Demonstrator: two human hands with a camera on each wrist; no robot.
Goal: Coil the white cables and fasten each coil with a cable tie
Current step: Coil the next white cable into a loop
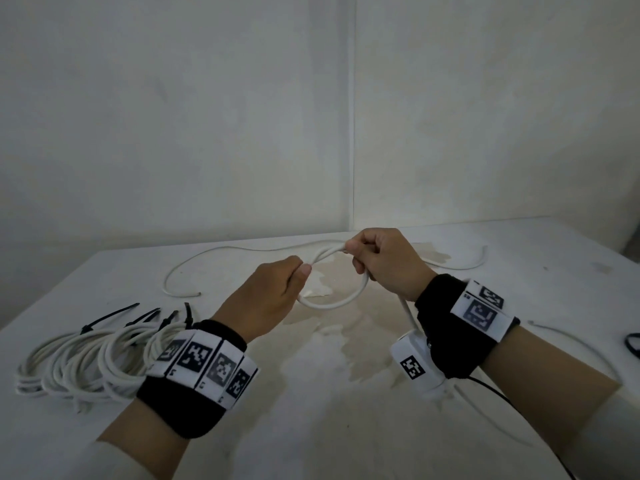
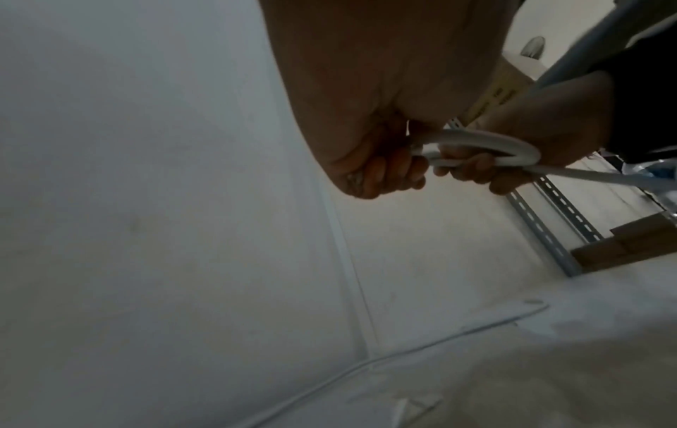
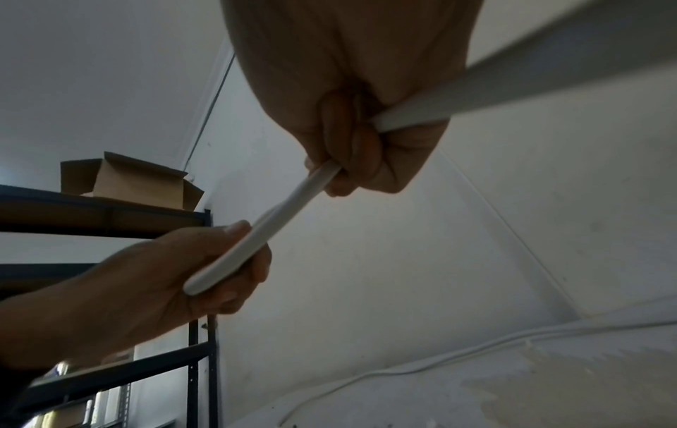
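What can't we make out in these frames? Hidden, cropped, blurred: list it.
- Grip on the cable: head view shows only the backs of the left hand and right hand; curled fingers hide it.
- Finished coils: the left wristband covers their right side, so the count is unclear.
- Dark item: cropped by the head view's right edge.
- Shelf contents: right wrist view, blurred.

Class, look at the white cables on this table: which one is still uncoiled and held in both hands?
The loose white cable looped between the left hand and right hand; the tied white coils lie at left with black cable ties.
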